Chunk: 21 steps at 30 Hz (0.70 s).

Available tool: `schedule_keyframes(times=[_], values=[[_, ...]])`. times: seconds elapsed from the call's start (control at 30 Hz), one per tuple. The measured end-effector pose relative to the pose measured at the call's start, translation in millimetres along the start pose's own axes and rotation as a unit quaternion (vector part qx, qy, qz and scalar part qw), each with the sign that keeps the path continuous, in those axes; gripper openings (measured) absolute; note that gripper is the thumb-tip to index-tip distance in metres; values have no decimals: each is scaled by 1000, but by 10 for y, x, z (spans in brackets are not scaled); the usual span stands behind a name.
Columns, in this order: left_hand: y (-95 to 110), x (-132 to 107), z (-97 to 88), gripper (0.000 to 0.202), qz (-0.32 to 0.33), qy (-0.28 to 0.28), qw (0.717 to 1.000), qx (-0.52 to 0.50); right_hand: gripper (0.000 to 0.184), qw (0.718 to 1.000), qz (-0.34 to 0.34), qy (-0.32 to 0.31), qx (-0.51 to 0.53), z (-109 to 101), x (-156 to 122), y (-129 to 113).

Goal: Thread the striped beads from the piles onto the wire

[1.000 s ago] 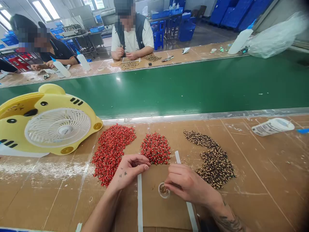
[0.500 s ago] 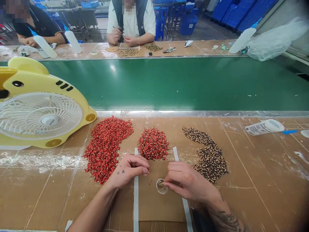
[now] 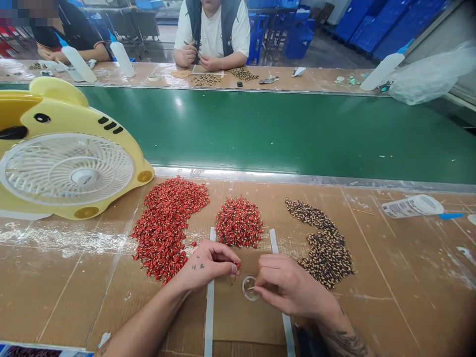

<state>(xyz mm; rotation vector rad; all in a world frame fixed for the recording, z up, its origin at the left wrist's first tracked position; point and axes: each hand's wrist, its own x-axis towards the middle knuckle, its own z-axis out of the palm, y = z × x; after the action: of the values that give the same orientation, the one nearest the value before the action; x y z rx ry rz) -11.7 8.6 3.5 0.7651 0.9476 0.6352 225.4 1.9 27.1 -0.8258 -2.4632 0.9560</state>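
My left hand (image 3: pixel 210 267) is closed in a pinch on a small red bead-like piece (image 3: pixel 237 267), just left of a shallow clear dish (image 3: pixel 243 287). Thumb and fingertips hide most of that piece. A thin pale stick (image 3: pixel 251 288) is pinched in my right hand (image 3: pixel 288 281), its tip inside the dish. Both hands are over a brown cardboard sheet (image 3: pixel 247 325) with white tape strips along its sides. Beyond them sits a round heap of red pieces with pale tips (image 3: pixel 239 223). A larger red heap (image 3: pixel 163 228) is left, and a dark-and-tan heap (image 3: pixel 329 253) right.
A yellow animal-shaped fan (image 3: pixel 128 158) stands at left. On the right lie a white tub (image 3: pixel 412 206) and a blue stick-like item (image 3: pixel 450 216). Past the green belt (image 3: pixel 267 129), two people sit at another table with white squeeze bottles (image 3: pixel 122 59).
My left hand has moved slightly right with the red piece, nearer the dish. The right hand keeps the stick at the dish. The whole view has shifted a little.
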Motion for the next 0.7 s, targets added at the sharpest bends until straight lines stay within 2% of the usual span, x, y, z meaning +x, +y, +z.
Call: schedule_keyframes(times=[0.07,0.13,0.23,0.3,0.7], values=[[5,1,13,11,-12,5,1000,6,18,998,-3,40,40,-36,-34,13],[13,1,25,11,-16,12,1000,11,15,990,-3,110,93,-53,-68,30],[20,4,39,10,-14,21,999,25,10,962,14,222,159,-21,-91,43],[23,3,43,10,-13,18,999,26,10,949,27,264,173,22,-80,35],[20,5,29,11,-15,2,999,43,9,955,48,260,131,142,-38,34]])
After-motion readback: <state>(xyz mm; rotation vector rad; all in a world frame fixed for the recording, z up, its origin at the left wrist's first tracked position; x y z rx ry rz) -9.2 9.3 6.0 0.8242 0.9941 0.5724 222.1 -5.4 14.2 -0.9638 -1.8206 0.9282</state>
